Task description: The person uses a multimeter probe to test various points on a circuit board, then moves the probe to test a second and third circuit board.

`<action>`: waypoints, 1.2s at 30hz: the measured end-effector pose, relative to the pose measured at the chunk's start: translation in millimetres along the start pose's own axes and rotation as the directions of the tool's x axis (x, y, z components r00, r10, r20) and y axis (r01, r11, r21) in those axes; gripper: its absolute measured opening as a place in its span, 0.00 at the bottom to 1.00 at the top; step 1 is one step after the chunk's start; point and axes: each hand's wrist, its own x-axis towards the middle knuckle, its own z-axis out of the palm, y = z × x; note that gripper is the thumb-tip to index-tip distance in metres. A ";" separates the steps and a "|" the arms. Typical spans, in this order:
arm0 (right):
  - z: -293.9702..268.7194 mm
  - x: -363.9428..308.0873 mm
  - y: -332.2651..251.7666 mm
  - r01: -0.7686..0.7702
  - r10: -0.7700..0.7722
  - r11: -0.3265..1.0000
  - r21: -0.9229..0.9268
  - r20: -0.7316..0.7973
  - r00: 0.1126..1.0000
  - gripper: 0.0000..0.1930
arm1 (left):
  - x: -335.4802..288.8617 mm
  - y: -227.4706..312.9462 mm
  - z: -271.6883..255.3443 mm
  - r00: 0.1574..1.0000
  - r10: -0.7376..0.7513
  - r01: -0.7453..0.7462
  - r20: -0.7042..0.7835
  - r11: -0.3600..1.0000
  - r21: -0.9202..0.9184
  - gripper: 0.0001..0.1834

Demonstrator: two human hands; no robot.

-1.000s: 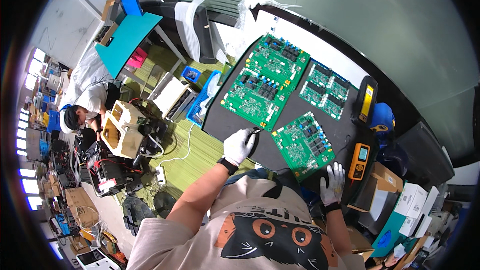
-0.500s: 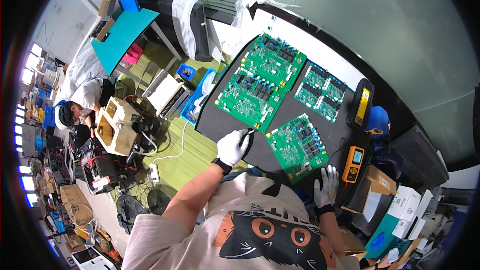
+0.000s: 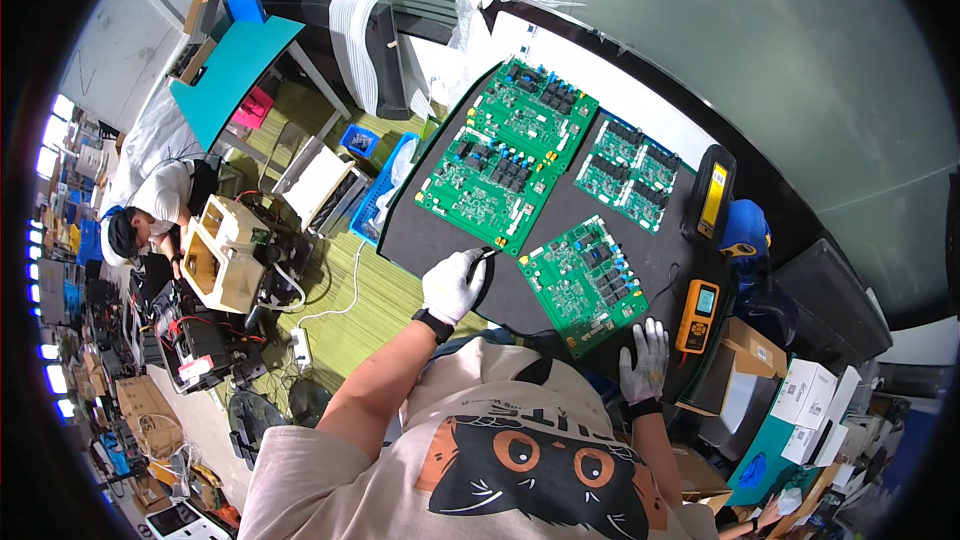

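Near three large boards (image 3: 584,285), left hand (image 3: 453,287) pinches one tool (image 3: 490,253), right hand (image 3: 644,364) has fingers spread

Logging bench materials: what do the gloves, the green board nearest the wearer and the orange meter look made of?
Gloves: likely fabric, matte white, soft around the fingers; knit unclear. Board: probably rigid laminate, green-coated, flat with straight edges. Meter: probably moulded plastic, smooth orange, rounded corners; rubber possible.

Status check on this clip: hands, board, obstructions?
Left grip closed on thin tool. Right grip open beside nearest circuit board. Board flat on dark table, nothing covering it. Orange meter to its right.
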 end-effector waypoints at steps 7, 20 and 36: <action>2.3 0.3 1.5 0.009 -0.009 1.000 0.010 -0.034 0.999 0.24 | -1.5 -0.2 -0.4 1.000 0.001 -0.001 -0.007 1.000 -0.002 0.09; 2.1 -1.1 1.7 -0.013 0.014 1.000 0.022 -0.026 1.000 0.24 | -0.4 3.0 -1.2 1.000 -0.023 0.023 0.011 1.000 -0.008 0.09; 2.1 -1.1 1.4 -0.012 0.012 0.999 0.036 -0.025 1.000 0.24 | 0.1 5.1 -2.0 0.999 -0.045 0.045 0.026 0.999 -0.011 0.09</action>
